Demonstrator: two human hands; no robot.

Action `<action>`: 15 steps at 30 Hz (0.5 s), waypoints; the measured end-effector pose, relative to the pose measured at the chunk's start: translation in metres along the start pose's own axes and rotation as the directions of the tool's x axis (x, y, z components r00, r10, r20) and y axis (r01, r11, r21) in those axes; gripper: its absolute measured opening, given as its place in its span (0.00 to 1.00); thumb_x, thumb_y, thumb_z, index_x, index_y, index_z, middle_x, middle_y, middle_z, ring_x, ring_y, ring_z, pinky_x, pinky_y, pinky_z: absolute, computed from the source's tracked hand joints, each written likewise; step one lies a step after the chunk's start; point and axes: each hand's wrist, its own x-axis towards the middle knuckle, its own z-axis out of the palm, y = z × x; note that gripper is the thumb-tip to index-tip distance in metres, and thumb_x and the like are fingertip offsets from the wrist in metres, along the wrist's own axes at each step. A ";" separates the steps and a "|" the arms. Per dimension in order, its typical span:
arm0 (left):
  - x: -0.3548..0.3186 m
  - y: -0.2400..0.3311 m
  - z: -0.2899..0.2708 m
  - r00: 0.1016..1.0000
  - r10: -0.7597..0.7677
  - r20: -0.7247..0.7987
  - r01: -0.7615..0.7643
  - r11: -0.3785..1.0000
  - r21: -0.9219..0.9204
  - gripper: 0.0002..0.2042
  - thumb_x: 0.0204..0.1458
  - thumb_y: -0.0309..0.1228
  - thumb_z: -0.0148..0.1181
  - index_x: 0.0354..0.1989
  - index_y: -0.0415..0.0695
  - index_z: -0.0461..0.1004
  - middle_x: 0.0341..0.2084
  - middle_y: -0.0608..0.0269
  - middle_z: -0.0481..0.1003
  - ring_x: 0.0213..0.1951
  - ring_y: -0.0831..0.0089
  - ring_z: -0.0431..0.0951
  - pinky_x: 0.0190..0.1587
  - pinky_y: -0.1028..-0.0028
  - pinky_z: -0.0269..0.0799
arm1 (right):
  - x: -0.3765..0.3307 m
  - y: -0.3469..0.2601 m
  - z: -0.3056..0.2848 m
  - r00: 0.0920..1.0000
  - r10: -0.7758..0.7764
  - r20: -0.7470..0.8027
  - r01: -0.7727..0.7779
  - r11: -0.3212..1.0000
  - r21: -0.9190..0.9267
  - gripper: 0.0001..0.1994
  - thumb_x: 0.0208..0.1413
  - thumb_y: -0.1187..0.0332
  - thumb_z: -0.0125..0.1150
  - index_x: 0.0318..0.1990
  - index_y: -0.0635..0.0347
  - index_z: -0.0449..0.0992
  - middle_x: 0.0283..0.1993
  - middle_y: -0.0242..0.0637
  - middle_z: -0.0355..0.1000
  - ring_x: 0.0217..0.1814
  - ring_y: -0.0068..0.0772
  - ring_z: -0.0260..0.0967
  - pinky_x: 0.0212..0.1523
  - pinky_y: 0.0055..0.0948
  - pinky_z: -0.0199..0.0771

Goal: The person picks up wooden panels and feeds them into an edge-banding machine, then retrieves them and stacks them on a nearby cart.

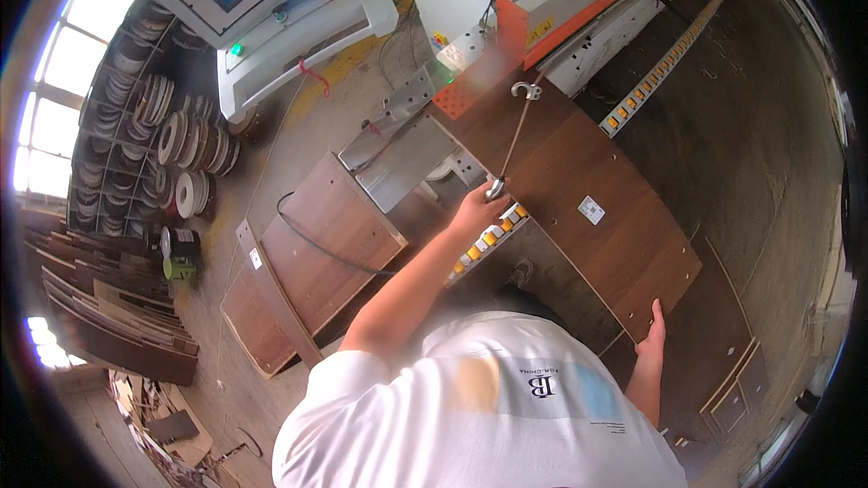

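A long wood-brown board (608, 183) with a small white label lies slanted in front of me, its far end at the orange-edged machine. My left hand (479, 210) is closed round the silver handle of a thin rod tool (515, 143). The rod reaches over the board's left side toward a metal C-shaped hook (526, 90) above the far part. At the board's near end is my right hand (653, 330), fingers stretched out along the edge and touching it. Part of that hand's grip is hidden.
Left of the board stand a metal machine bed (425, 158), a stack of brown panels (330, 239) and a black hose (316, 256). A control panel (258, 14) is at far left, with shelved rolls (185, 140) below. A yellow roller track (665, 68) runs right.
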 end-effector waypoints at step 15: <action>-0.133 0.048 -0.088 0.854 0.369 0.366 -0.273 -0.281 0.920 0.19 0.50 0.37 0.61 0.53 0.66 0.76 0.36 0.76 0.77 0.46 0.68 0.77 0.41 0.63 0.72 | 0.040 -0.051 0.105 0.364 -0.932 -0.002 0.490 0.193 -0.850 0.23 0.62 0.52 0.61 0.52 0.64 0.76 0.50 0.41 0.77 0.50 0.34 0.74 0.54 0.35 0.72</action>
